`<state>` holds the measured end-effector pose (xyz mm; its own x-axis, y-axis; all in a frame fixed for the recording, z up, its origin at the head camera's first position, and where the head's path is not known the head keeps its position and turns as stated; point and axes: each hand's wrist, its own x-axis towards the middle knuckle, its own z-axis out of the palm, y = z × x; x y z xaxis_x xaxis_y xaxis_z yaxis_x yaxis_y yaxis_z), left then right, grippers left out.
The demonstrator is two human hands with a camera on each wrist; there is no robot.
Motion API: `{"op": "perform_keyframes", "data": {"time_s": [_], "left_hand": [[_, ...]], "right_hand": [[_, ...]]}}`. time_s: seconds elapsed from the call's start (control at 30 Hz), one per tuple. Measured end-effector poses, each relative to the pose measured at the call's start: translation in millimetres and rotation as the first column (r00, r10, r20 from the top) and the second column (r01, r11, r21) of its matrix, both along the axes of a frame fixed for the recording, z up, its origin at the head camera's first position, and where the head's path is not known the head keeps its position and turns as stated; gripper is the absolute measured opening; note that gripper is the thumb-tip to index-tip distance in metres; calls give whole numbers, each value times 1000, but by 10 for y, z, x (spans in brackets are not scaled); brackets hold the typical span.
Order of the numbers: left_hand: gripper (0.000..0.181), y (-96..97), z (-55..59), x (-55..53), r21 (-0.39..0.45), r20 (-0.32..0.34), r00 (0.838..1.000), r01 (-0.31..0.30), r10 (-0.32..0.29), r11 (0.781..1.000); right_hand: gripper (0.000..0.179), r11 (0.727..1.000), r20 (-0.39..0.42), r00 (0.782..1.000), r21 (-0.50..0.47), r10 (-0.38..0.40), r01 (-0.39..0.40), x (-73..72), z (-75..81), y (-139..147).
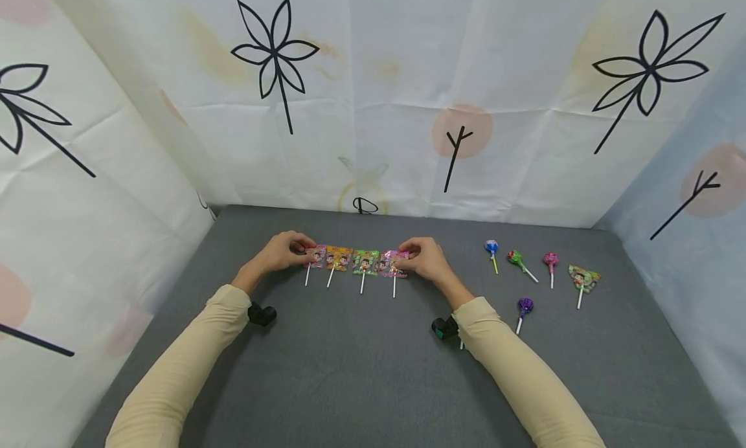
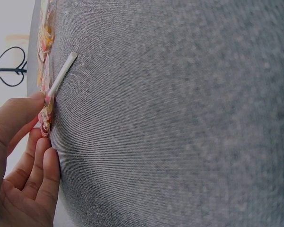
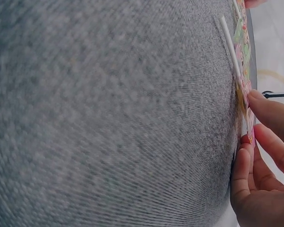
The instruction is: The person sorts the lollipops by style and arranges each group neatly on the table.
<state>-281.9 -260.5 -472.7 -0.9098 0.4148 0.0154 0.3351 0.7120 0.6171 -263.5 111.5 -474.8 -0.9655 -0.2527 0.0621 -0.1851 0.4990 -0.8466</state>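
Flat-wrapped lollipops lie in a row on the grey table. At its left end is a pink-wrapped lollipop (image 1: 317, 256), whose wrapper edge my left hand (image 1: 281, 251) pinches between thumb and fingers. An orange-wrapped lollipop (image 1: 339, 258) and a green-wrapped lollipop (image 1: 366, 262) sit in between. My right hand (image 1: 429, 259) pinches the wrapper of the pink-purple lollipop (image 1: 392, 265) at the right end. Their white sticks point toward me. In the left wrist view, the left thumb covers part of the wrapper (image 2: 46, 116); the right wrist view shows a white stick (image 3: 230, 47) above the right thumb.
To the right lie a blue lollipop (image 1: 492, 246), a green-red one (image 1: 515, 257), a pink one (image 1: 550, 259), a purple one (image 1: 526, 305) and a green triangular-wrapped one (image 1: 584, 278). Another white stick (image 1: 462, 345) shows by the right sleeve. Patterned cloth (image 1: 390, 66) hangs behind the table (image 1: 350, 383).
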Motion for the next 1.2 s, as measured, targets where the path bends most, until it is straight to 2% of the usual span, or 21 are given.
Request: {"op": "perform_keyframes", "data": {"time_s": [0.23,1.2], "left_hand": [[32,22,8,3,-3,7,1000,-3,3,1000],[34,12,17,7,-18,12,1000,-8,8,1000]], "right_hand": [[35,999,1,1000,46,14,-15,2,20,1],[35,998,37,999,55,21,-23,-6,15,12]]}}
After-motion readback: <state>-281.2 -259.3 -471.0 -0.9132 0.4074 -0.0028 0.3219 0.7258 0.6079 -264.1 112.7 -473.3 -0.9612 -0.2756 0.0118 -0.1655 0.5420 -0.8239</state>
